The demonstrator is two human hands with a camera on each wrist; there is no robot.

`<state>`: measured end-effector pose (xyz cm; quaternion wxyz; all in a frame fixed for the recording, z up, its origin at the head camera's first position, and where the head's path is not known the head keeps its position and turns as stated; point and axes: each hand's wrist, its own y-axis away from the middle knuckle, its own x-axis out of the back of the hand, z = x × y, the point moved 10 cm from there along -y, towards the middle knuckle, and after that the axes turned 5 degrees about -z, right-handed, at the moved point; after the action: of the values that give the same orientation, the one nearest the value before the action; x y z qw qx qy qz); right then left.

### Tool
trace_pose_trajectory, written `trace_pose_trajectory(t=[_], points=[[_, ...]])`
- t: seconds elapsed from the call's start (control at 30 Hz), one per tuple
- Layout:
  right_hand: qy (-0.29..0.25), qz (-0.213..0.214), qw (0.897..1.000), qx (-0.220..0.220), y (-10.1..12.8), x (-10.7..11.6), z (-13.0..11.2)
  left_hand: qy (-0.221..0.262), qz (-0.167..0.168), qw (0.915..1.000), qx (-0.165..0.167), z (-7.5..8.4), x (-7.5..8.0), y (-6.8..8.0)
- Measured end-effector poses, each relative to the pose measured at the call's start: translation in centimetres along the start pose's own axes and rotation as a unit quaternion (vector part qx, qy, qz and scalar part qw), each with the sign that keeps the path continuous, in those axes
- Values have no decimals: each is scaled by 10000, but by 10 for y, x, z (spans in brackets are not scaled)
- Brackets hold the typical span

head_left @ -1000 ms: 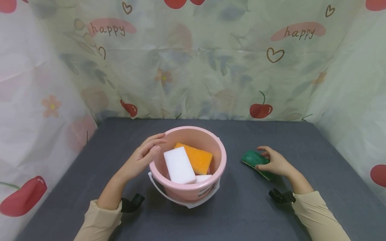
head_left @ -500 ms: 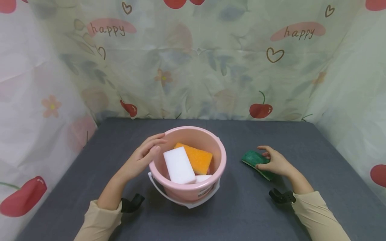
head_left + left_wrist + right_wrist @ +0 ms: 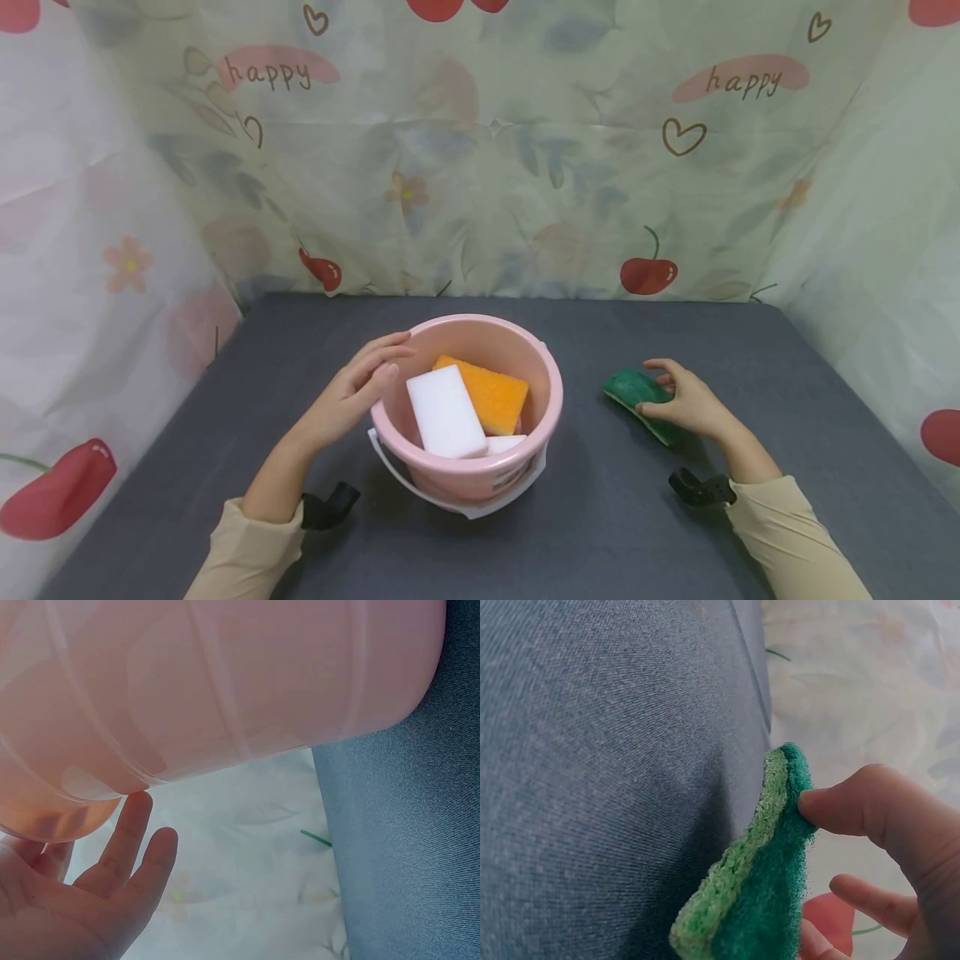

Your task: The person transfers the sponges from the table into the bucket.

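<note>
Pinching the green sponge (image 3: pixel 635 395) near the table's (image 3: pixel 675 533) right edge, the right hand (image 3: pixel 686 404) grips it; the left hand (image 3: pixel 352 396), fingers straight, rests against the bucket (image 3: pixel 551 392).

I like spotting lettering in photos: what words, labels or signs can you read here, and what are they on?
"happy" on the backdrop cloth, on a pink patch at upper left.
"happy" again on a pink patch at upper right.
A sticker on the front of the pink bucket is too small to read.

Bucket (image 3: pixel 551 392) mid-table (image 3: pixel 600 533), two sponges (image 3: pixel 446 410) inside, scouring pad (image 3: pixel 633 392) to its right
</note>
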<state>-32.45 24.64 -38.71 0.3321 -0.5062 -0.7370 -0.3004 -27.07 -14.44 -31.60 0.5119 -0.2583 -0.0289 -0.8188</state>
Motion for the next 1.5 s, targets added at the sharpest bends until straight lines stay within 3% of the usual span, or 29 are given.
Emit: trace_pose_trajectory(t=[0.63, 1.5], points=[[-109, 384, 9990, 216, 1, 14, -19, -1, -13, 10000, -45, 2, 0, 0], [-86, 665, 9977, 123, 6, 29, -46, 21, -19, 10000, -74, 1, 0, 0]])
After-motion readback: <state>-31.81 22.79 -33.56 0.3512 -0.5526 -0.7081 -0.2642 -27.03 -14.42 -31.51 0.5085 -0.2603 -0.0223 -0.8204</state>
